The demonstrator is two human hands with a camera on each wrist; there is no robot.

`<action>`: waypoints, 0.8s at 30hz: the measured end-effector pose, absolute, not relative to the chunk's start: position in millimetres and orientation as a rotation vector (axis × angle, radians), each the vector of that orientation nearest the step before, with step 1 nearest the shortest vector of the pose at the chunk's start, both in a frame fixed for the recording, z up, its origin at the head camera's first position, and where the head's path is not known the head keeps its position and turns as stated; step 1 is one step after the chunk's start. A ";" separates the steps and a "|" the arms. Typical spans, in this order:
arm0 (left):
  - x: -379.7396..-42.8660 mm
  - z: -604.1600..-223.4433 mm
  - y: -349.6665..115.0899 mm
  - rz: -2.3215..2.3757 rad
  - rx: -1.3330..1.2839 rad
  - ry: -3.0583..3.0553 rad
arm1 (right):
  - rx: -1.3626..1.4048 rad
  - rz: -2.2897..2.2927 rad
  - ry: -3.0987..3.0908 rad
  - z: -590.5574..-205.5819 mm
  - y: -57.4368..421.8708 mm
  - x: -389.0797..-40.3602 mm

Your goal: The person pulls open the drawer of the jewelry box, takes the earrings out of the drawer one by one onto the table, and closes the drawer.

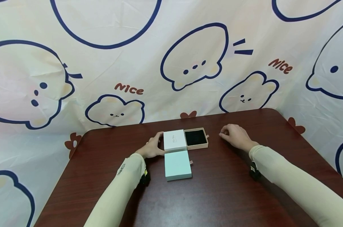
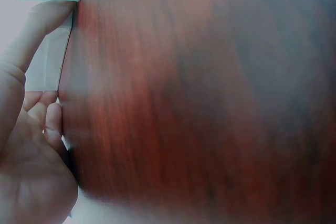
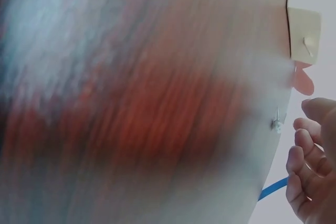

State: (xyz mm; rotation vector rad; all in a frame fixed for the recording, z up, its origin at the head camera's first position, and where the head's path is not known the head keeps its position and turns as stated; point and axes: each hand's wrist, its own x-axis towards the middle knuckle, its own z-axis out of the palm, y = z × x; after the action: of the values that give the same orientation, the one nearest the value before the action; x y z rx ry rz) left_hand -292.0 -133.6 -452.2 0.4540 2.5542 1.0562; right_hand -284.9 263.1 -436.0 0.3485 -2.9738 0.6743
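My left hand (image 1: 152, 147) grips a white box sleeve (image 1: 174, 140) with small lettering on top. Its thumb (image 2: 50, 17) presses the near side, and its fingers reach round the far side. From the sleeve's right end sticks out a cream drawer tray (image 1: 197, 147) with a black lining (image 1: 195, 137) and a ribbon tab (image 1: 207, 136). Right of the tray, my right hand (image 1: 236, 135) hovers low over the table with loosely bent fingers. A small shiny piece with a thin pin, like a stud earring (image 3: 277, 124), lies just off those fingertips in the right wrist view.
A mint-green box (image 1: 178, 165) with a ribbon tab lies right in front of the white sleeve, its back edge against it. The dark red-brown wooden table (image 1: 216, 195) meets a cartoon-printed cloth (image 1: 154, 69) at its back and sides.
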 end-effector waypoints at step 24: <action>-292.4 -452.5 -133.1 1.053 0.460 2.554 | 0.377 0.669 -2.963 -433.2 248.3 -280.1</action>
State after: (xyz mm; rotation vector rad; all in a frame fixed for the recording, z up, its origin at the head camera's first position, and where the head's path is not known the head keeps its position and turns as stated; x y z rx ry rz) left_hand -292.4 -133.1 -452.5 0.4596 2.5537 1.0527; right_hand -280.1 248.3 -433.2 0.3770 -2.9630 0.6693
